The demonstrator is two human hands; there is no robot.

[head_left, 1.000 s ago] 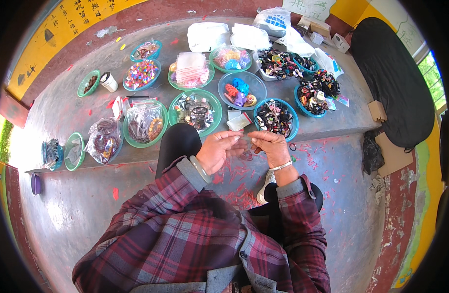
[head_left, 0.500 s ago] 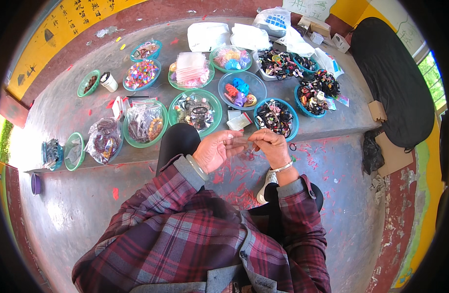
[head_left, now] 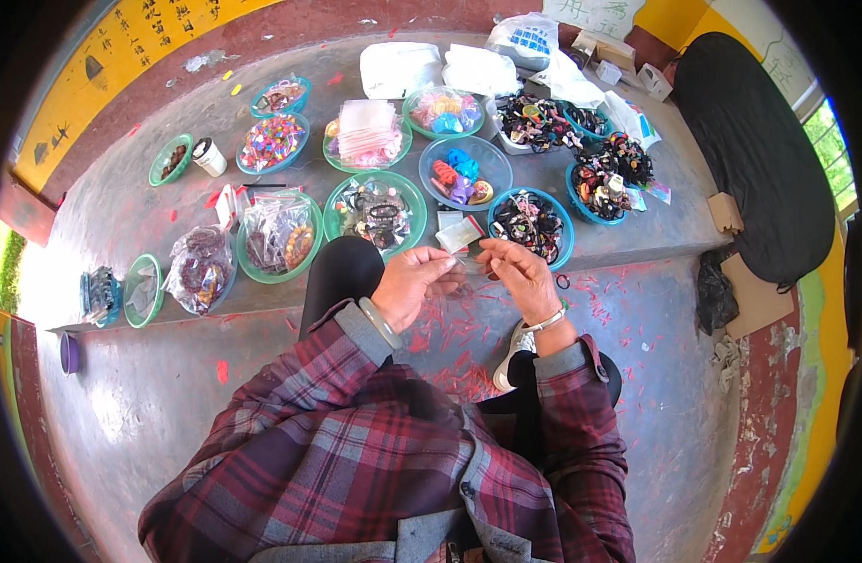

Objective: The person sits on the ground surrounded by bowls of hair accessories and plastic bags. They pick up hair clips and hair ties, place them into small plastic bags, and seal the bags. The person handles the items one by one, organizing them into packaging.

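A small clear plastic packet (head_left: 470, 266) is pinched between the fingertips of the left hand (head_left: 410, 284) and the right hand (head_left: 523, 278), at centre frame. Just beyond, two white packets (head_left: 459, 231) are seen on the concrete ledge (head_left: 131, 202), flanked by a blue bowl (head_left: 530, 225) of dark hair ties and a green bowl (head_left: 376, 210).

Spread along a grey concrete ledge (head_left: 121, 220): green bowl of dark hair ties (head_left: 375, 208) at centre, blue bowl of bright clips (head_left: 464, 172) at 1 o'clock from it, bagged bracelets in a green bowl (head_left: 277, 236) at 9 o'clock. White cup (head_left: 207, 157) far toward 10 o'clock. Black cloth (head_left: 755, 159) at 3 o'clock.
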